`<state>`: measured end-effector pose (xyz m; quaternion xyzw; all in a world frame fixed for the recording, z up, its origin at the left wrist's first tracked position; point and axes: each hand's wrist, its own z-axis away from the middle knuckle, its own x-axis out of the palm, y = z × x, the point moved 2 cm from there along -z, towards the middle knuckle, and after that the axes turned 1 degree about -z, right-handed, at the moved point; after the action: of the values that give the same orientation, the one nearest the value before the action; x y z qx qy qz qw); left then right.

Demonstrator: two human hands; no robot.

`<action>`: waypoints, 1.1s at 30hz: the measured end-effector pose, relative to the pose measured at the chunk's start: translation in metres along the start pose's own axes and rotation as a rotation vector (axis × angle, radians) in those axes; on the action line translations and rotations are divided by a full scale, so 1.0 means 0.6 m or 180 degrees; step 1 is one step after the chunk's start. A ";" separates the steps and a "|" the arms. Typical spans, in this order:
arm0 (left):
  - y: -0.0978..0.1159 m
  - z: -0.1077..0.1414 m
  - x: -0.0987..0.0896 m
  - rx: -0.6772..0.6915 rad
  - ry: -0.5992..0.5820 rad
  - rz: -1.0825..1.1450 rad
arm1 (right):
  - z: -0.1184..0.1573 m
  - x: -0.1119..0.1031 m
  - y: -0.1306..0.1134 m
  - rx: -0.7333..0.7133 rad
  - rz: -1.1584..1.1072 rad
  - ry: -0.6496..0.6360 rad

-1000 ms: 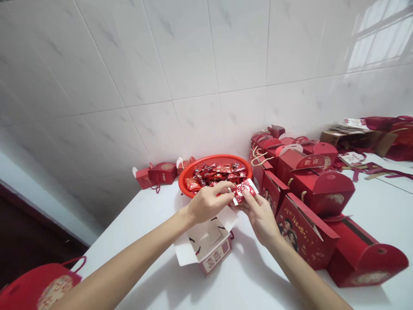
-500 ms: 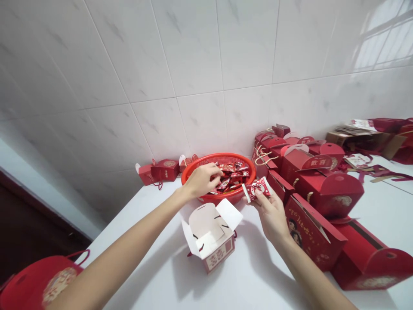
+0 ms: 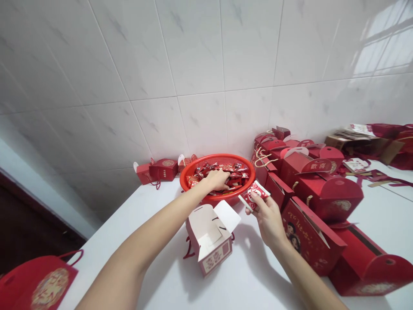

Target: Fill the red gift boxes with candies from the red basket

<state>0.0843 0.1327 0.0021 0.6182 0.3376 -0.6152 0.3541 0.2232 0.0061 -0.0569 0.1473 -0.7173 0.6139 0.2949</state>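
My left hand [image 3: 218, 179] reaches into a red plastic basket [image 3: 184, 177], its fingers apart and its fingertips down among wrapped sweets [image 3: 208, 167]. In my right hand [image 3: 266, 215], thumb and fingers pinch a red-and-white wrapped sweet [image 3: 254, 194] just off the basket's near right rim. Between my forearms stands a small gift box [image 3: 214, 258] with its top flaps spread and a pale inside. Dark red cords hang at its sides. Part of its inside is hidden by the front wall.
Rows of red gift boxes [image 3: 325, 189] with rope handles fill the right side of the white table [image 3: 155, 275]. Small red boxes [image 3: 164, 170] stand at the back left against the tiled wall [image 3: 200, 116]. Another red box [image 3: 35, 282] is at the lower left.
My left hand has moved right and deeper into the basket's sweets. My right hand has tilted the wrapped sweet and shifted slightly. The open box has stayed about where it was.
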 end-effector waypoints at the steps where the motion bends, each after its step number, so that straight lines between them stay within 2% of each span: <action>1: -0.004 -0.001 0.001 -0.0035 0.0036 0.0066 | 0.000 -0.001 0.001 0.0005 0.0003 -0.0002; 6: -0.026 0.007 -0.008 -0.0137 0.0343 0.0696 | 0.000 -0.004 0.002 0.0023 0.0010 -0.0046; 11: -0.055 0.037 -0.025 -0.0184 0.0522 0.1447 | 0.000 0.000 -0.004 0.0024 -0.0030 -0.0169; 14: -0.060 0.061 -0.039 0.0152 0.0690 0.2300 | 0.002 0.005 -0.007 0.0063 -0.0055 -0.0301; 17: -0.043 0.086 -0.054 0.0473 0.0730 0.2870 | 0.005 0.009 -0.005 0.0141 -0.0122 -0.0546; 21: 0.007 0.113 -0.070 0.0836 0.0867 0.2595 | 0.009 0.013 -0.004 0.0107 -0.0244 -0.0777; 24: 0.041 0.123 -0.072 0.1227 0.0767 0.2259 | 0.011 0.018 -0.010 0.0048 -0.0330 -0.0805; 26: 0.051 0.124 -0.070 0.1464 0.0655 0.2192 | 0.011 0.020 -0.016 0.0038 -0.0375 -0.0798; 29: 0.040 0.116 -0.067 0.1466 0.0438 0.2231 | 0.007 0.016 -0.021 -0.0036 -0.0437 -0.0615; 33: -0.007 0.093 -0.060 0.0736 0.0456 0.2047 | -0.001 0.005 -0.020 -0.0164 -0.0489 -0.0281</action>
<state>0.0512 0.0879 0.0383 0.7706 0.0777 -0.4614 0.4327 0.2278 0.0046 -0.0455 0.2211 -0.7317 0.5638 0.3129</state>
